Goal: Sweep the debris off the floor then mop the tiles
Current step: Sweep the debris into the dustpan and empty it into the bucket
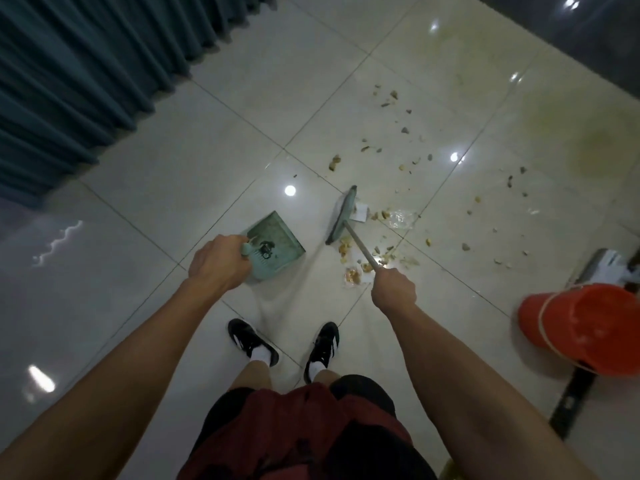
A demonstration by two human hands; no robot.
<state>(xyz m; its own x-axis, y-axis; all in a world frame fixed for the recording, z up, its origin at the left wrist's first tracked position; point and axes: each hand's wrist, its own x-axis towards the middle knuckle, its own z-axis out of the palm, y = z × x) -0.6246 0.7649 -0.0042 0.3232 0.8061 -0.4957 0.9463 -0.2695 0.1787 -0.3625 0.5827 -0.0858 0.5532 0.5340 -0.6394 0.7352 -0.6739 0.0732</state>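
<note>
A: While the left hand (218,263) curls round the dustpan (277,245) handle and the right hand (393,289) wraps the broom (343,216) stick, how far am I?

B: Early, I'd say. Most debris (408,188) still lies scattered right of the broom head; mopping not begun.

A: Containers?

B: Dustpan holds a few dark bits. Orange bucket (581,327) stands far right, contents unclear.

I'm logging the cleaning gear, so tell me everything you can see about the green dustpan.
The dustpan is pale green and looks like plastic, with a flat square tray and raised side walls. A small dark bit of debris lies near its back end. The left hand grips its handle. It sits low over the glossy tiles, left of the broom head, mouth pointing away from the person; floor contact is unclear.
</note>
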